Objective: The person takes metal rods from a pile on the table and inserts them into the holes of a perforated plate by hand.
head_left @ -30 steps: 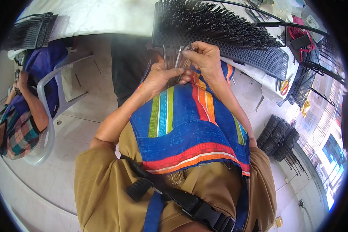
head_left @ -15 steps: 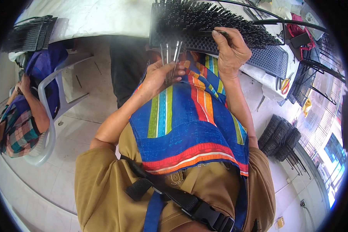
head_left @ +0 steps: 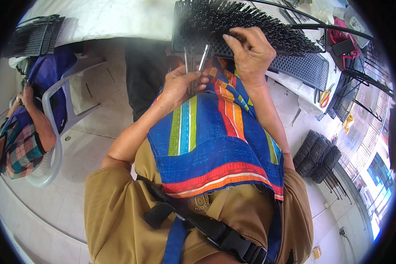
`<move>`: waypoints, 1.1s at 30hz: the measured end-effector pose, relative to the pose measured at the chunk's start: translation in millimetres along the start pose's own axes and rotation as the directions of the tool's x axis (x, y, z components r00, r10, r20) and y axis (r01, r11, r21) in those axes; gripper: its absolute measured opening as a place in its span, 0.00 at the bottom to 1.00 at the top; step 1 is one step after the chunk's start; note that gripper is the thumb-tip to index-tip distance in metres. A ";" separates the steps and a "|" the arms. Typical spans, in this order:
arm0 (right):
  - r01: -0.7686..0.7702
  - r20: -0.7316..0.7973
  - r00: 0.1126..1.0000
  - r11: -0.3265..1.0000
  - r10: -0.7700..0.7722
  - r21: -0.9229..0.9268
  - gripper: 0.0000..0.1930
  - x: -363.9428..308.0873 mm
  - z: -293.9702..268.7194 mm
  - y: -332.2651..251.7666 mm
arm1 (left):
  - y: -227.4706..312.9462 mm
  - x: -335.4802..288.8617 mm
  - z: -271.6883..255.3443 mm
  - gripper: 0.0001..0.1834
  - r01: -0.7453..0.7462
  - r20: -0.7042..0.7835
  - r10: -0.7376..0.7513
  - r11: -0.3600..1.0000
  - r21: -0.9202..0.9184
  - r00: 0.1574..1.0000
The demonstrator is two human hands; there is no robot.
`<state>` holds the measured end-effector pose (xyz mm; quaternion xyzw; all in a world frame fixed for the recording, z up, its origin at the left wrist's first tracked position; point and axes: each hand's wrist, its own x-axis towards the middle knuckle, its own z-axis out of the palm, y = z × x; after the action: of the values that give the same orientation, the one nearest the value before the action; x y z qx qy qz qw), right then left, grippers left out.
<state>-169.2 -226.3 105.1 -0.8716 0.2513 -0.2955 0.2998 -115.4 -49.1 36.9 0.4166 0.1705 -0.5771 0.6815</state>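
Observation:
My left hand (head_left: pixel 180 83) is closed around several thin metal strips (head_left: pixel 205 55) that stick up from the fingers over my lap. Beyond them is a black perforated rack (head_left: pixel 177 31) packed with upright black bristle-like pieces (head_left: pixel 215 20). My right hand (head_left: pixel 253 53) is raised at the rack's near side, thumb and forefinger curled close together. Whatever they hold, if anything, is too small to make out. A striped blue cloth (head_left: pixel 207 127) covers my lap.
A white-topped table (head_left: pixel 110 22) carries the rack and another black mesh rack (head_left: pixel 37 37). At left a person (head_left: pixel 33 114) sits on a white plastic chair (head_left: pixel 55 127). Orange-handled scissors (head_left: pixel 324 98) hang by the table's right edge; black bundled mesh (head_left: pixel 317 154) lies on the floor.
My right hand has shifted left along the rack, and the thin dark piece seen at its fingertips no longer shows. The strips in my left hand have spread differently.

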 end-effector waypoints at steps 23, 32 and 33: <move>-0.526 0.240 0.840 0.619 0.487 0.584 0.05 -32.6 -18.6 11.5 | -2.4 3.2 3.1 0.12 0.095 0.040 -0.092 0.993 -0.068 0.995; -0.075 -0.119 0.985 0.930 0.126 0.361 0.06 -6.7 -23.1 34.6 | -7.1 3.7 4.9 0.10 0.005 0.040 -0.008 0.998 0.070 0.999; -0.075 -0.118 0.985 0.929 0.126 0.361 0.06 -6.2 -23.7 34.7 | -7.0 4.0 4.8 0.10 0.004 0.039 -0.007 0.998 0.069 0.999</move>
<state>-198.3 -255.4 94.9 -0.7662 0.2584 -0.3803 0.4489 -122.0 -55.2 34.3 0.4281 0.1383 -0.5925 0.6682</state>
